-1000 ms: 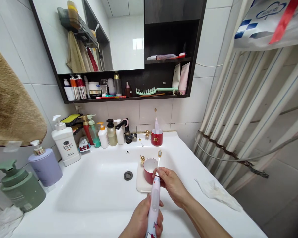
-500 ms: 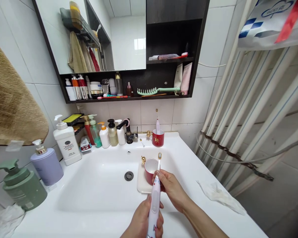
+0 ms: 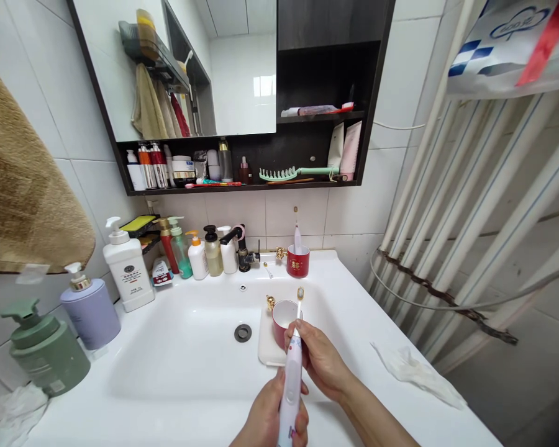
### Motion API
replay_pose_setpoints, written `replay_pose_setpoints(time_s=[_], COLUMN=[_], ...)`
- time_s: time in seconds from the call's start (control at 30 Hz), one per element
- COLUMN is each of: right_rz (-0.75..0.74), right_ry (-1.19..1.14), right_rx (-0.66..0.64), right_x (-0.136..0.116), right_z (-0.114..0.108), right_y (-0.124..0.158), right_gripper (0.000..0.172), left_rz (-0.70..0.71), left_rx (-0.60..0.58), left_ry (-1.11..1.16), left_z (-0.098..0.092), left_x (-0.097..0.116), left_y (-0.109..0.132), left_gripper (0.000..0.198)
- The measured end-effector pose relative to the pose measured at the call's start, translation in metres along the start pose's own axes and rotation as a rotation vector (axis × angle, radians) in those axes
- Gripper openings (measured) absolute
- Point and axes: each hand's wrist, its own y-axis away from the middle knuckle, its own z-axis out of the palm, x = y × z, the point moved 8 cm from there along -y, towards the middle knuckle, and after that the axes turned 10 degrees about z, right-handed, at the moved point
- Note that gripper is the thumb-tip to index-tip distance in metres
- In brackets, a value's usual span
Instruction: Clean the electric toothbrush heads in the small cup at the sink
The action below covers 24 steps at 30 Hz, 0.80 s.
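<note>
An electric toothbrush (image 3: 290,391) with a pale pink body stands head-up between my hands. My left hand (image 3: 266,410) is wrapped round its lower body. Higher up, my right hand (image 3: 319,359) pinches the toothbrush near the base of its brush head (image 3: 300,293). Just beyond the fingers, a red cup (image 3: 283,316) with a white inside and gold handle sits on a pale tray (image 3: 269,354) in the sink. A second red cup (image 3: 298,264) on the back ledge holds another electric toothbrush (image 3: 297,239).
The white sink (image 3: 177,360) has a dark drain (image 3: 243,333) and a black faucet (image 3: 246,254). Several pump bottles (image 3: 129,267) line its left and back edges. A crumpled tissue (image 3: 417,372) lies on the right rim. White pipes (image 3: 470,205) run along the right wall; a mirror cabinet (image 3: 242,68) hangs above.
The view has shifted very slightly. Both hands keep the same hold on the toothbrush, with no clear movement of it.
</note>
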Motion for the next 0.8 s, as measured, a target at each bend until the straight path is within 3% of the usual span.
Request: replay_pose_setpoints(time_s=[0.23, 0.4, 0.7, 0.8], right_rz=[0.031, -0.076, -0.011, -0.02], right_ry=[0.054, 0.02, -0.208, -0.172], right_rx=[-0.006, 0.14, -0.057, -0.033], right_x=[0.004, -0.011, -0.005, -0.005], right_z=[0.003, -0.007, 0.008, 0.008], right_y=[0.002, 0.004, -0.002, -0.002], right_gripper=[0.031, 0.03, 0.029, 0.029], left_rz=[0.001, 0.017, 0.057, 0.05], left_rx=[0.077, 0.004, -0.116, -0.132], left_ry=[0.059, 0.026, 0.07, 0.036], left_z=[0.004, 0.009, 0.007, 0.009], left_x=[0.005, 0.002, 0.001, 0.006], left_y=[0.005, 0.003, 0.001, 0.003], left_gripper=[0.047, 0.046, 0.044, 0.045])
